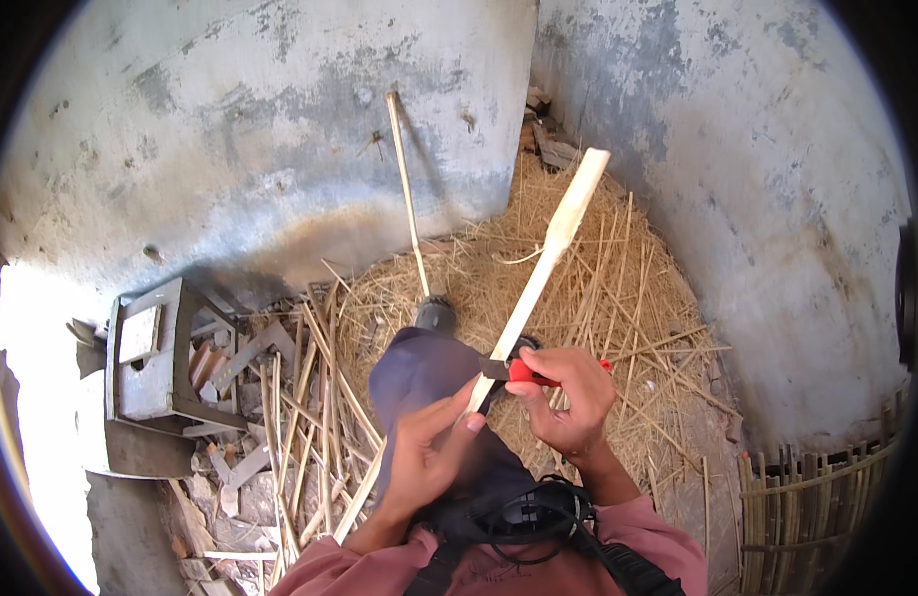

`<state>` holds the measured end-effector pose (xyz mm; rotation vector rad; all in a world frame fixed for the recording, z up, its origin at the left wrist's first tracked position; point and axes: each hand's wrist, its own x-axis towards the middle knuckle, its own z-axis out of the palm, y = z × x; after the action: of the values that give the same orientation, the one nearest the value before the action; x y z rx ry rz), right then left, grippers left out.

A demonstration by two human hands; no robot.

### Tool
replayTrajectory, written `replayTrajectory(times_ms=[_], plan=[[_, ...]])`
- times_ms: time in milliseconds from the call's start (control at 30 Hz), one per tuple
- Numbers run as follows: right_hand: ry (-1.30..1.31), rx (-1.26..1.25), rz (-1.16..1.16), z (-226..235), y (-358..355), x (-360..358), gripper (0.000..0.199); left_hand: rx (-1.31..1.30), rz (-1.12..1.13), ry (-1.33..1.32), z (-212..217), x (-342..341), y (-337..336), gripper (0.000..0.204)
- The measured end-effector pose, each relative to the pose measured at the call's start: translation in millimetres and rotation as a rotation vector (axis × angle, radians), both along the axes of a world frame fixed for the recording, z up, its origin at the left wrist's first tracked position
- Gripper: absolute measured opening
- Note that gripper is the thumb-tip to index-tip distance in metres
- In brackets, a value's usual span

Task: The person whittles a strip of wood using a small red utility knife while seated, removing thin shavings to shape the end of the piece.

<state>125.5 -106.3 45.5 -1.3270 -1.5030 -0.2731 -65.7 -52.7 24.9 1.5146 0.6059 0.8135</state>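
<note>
Supervisor: Where is the workpiece, and how is it held?

Inspector: The wooden strip slants upward from the person's lap, its wider far end out over the straw. The left hand grips the near end between thumb and fingers. That grip appears meant to steady the strip, since nothing visible clamps it.

Supervisor: And the right hand?

Inspector: The right hand is closed around the red handle of the knife. Its dark blade lies across the strip just beyond the left fingers. I judge the hands are kept close together for control; the price is fingers near the blade. Which way the edge faces, I cannot tell.

Supervisor: Does the leg carry any load?

Inspector: Not established. The strip passes above the dark trousers; contact is not clear.

Supervisor: Surroundings?

Inspector: A thin stick leans on the wall, its lower end near the boot. Long sticks lie loose at the left, near a worn wooden box. A slatted panel stands at the lower right, probably set against the wall there for support.
</note>
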Motion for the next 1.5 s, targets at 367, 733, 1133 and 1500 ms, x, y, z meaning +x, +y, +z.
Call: replayTrajectory(times_ms=[367, 733, 1133, 1500], plan=[[0.032, 0.027, 0.009, 2, 56, 16, 0.027, -0.022, 0.081, -0.01, -25, -17, 19, 0.038], [0.402, -0.135, 0.223, -13, 96, 25, 0.029, -0.295, 0.09, 0.036, -25, -37, 29, 0.039], [0.455, -0.157, 0.278, -22, 111, 24, 0.027, -0.266, -0.143, -0.057, 1, -6, 96, 0.046], [0.06, 0.017, 0.146, -3, 102, 21, 0.03, 0.01, -0.032, 0.003, 18, 32, 98, 0.013]])
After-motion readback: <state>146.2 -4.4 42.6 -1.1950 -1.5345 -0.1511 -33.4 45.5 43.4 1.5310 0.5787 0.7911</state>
